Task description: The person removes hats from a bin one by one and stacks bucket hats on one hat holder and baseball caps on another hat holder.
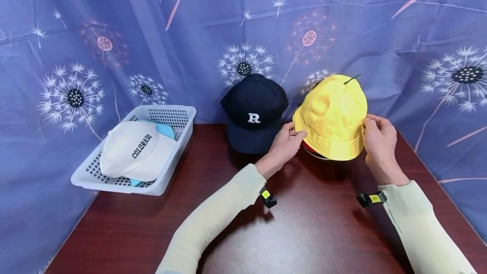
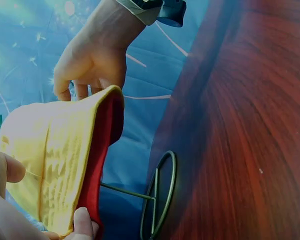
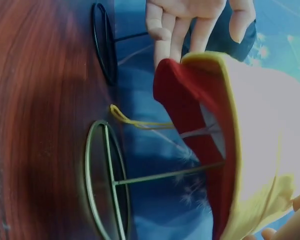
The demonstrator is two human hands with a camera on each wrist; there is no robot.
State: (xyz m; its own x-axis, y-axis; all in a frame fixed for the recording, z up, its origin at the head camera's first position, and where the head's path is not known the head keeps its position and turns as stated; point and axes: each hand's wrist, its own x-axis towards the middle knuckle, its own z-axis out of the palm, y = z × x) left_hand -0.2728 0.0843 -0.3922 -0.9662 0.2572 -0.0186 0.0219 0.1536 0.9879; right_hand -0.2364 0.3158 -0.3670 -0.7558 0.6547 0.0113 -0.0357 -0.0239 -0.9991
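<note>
A yellow bucket hat (image 1: 335,113) with a green sprout on its crown and a red underside (image 3: 190,100) sits over a thin metal hat stand (image 3: 165,176). My left hand (image 1: 285,145) grips the brim on its left side, fingertips at the edge. On the opposite side my right hand (image 1: 380,145) holds the brim between thumb and fingers. The stand's round base (image 2: 172,185) rests on the table below the hat. A yellow strap loop (image 3: 140,123) hangs out from under the hat in the right wrist view.
Left of the yellow hat, a dark navy cap (image 1: 255,100) with a white R sits on another stand (image 3: 104,45). A pale plastic basket (image 1: 175,147) at the left holds a white COLORADO cap (image 1: 129,149) and something light blue (image 1: 165,130). Dandelion-patterned cloth (image 1: 198,54) hangs behind the table (image 1: 304,231).
</note>
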